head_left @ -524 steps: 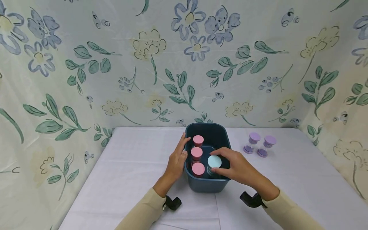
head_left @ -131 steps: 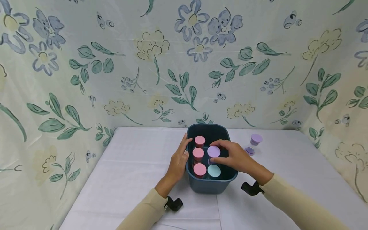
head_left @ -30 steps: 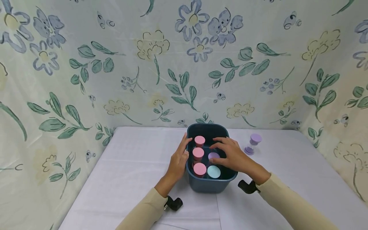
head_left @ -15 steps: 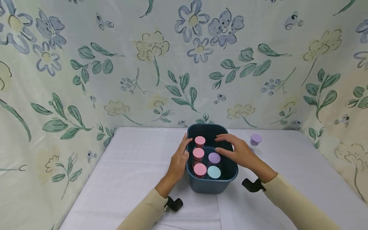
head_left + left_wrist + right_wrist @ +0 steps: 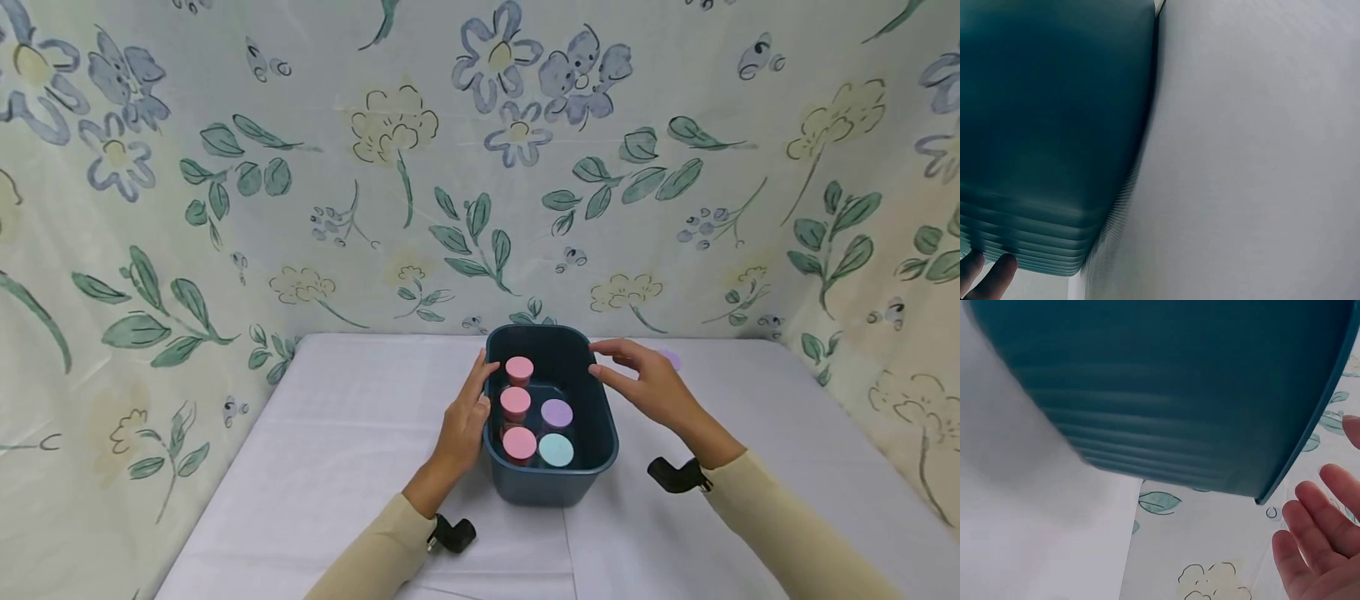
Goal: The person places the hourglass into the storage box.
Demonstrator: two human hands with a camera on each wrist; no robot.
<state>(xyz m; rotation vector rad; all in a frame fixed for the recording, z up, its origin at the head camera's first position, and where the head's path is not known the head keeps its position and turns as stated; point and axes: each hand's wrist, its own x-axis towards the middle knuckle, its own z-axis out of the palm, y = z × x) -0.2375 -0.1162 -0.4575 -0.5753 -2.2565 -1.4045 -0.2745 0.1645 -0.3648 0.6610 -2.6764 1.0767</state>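
Note:
A dark blue ribbed bin (image 5: 543, 489) stands on the table, holding small sand timers. Three have pink caps along its left side: far (image 5: 519, 367), middle (image 5: 515, 402) and near (image 5: 520, 444). Right of them stand a purple-capped timer (image 5: 557, 413) and a light-blue-capped timer (image 5: 556, 450). My left hand (image 5: 459, 429) rests along the bin's left wall, its fingertips (image 5: 999, 278) against the ribs in the left wrist view. Above the right rim, my right hand (image 5: 651, 385) is spread with nothing in it. Behind it, another purple timer (image 5: 670, 359) is mostly hidden.
White cloth covers the table (image 5: 375, 417). A floral curtain (image 5: 465, 167) hangs behind the far edge and along both sides. Each wrist wears a black camera, left (image 5: 453, 534) and right (image 5: 675, 476).
My right hand let go of the purple timer inside the bin, then lifted and moved right, past the rim toward the outside purple timer. My left hand has stayed put.

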